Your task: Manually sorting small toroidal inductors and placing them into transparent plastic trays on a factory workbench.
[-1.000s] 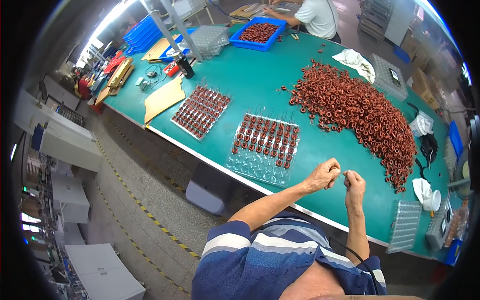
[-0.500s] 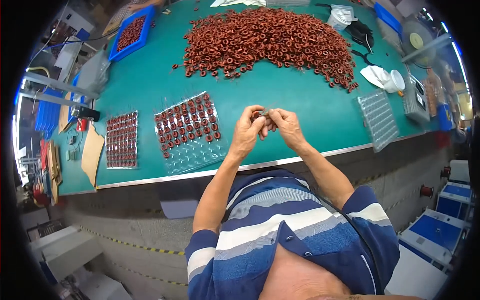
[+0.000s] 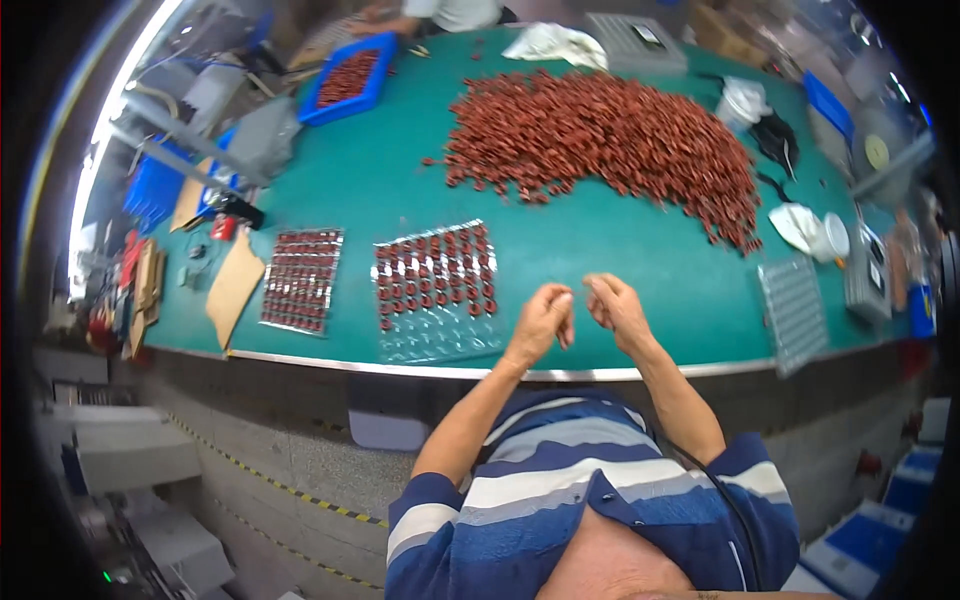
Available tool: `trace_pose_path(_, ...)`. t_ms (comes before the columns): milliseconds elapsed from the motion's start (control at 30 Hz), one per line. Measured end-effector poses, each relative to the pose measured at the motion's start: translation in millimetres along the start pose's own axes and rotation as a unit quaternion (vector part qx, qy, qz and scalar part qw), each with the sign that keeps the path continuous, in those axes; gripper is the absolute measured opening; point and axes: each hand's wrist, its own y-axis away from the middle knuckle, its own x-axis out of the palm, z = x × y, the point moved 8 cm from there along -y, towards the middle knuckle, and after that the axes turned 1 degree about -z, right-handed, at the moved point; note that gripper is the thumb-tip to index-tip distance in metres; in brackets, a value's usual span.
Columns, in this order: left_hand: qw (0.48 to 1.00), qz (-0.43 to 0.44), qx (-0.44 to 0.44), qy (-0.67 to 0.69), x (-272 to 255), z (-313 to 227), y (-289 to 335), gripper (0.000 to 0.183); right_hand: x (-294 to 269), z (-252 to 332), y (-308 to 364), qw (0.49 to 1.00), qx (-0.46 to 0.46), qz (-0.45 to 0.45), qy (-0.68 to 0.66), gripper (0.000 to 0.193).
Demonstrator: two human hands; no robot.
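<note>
Reddish-brown coils (image 3: pixel 600 135), ring-shaped, heaped loosely on the green worktop (image 3: pixel 380 180) beyond the hands; more seated in rows in the plastic tray (image 3: pixel 430 346) just left of the hands, and in the second tray (image 3: pixel 330 285) further left. Probably light, with a hard, stiff body and little give; likely apt to roll or snag on neighbours in the heap. Best taken by the outer rim between thumb and forefinger, without tugging at any fine wire ends, too blurred to make out and perhaps easily bent. For the trays, expect thin, flexible, slippery plastic, best lifted by opposite edges. With left hand (image 3: pixel 543 318) and right hand (image 3: pixel 617 308) over the worktop near its front edge, just apart, fingers (image 3: pixel 555 293) curled narrow and thumbs close in; cannot tell whether pinching anything.
</note>
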Motion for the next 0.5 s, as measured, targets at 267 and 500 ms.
trace_pose_path(267, 0.95, 0.02, 0.026, -0.311, 4.2, -5.6, 4.1, 0.033, -9.4, -26.1, -9.1, 0.998, 0.048, 0.011, -0.035, 0.024)
trace_pose_path(500, 0.906, 0.063, 0.184, -0.376, 18.6, -7.7, 10.1, 0.033, -9.2, -29.6, -11.5, 0.997, 0.046, -0.005, -0.056, 0.025)
